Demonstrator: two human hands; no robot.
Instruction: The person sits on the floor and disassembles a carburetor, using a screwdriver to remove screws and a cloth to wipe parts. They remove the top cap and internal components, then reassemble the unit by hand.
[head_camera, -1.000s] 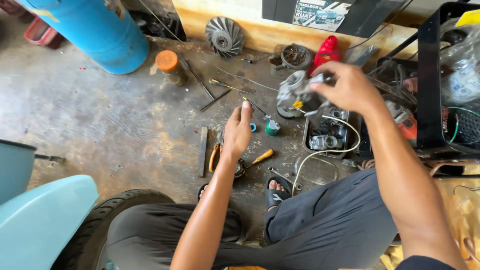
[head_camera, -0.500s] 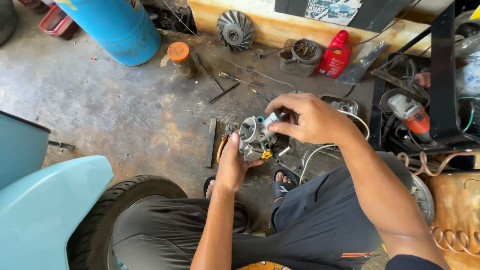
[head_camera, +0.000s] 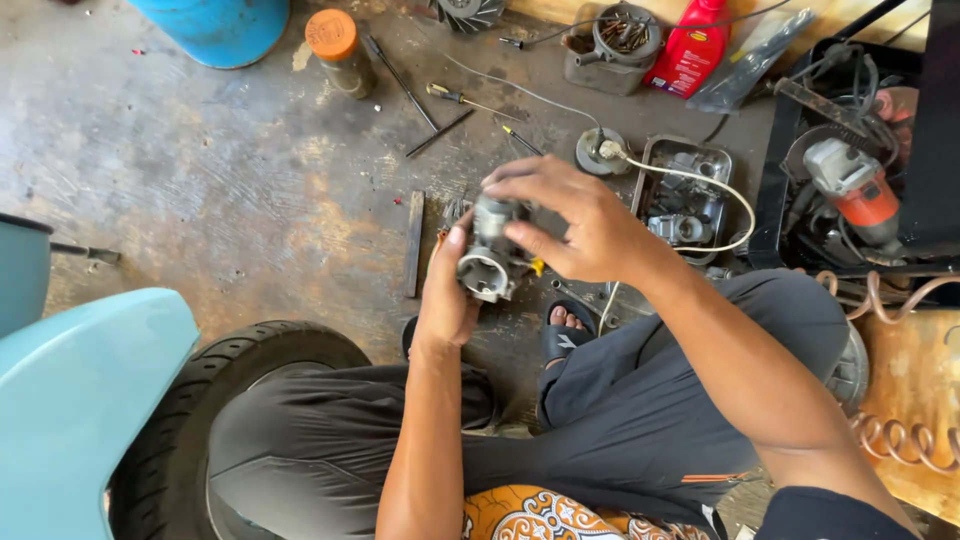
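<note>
Presently we inspect the carburettor above the stained concrete floor: our left hand cradles it, closed around its side; our right hand pinches its top. Next, careful turning seems needed.

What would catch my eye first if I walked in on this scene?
Probably the grey metal carburetor at the centre, held between the left hand and the right hand over the stained concrete floor. Next, the red bottle at the top and the black tyre beside the person's knee at lower left.
</note>
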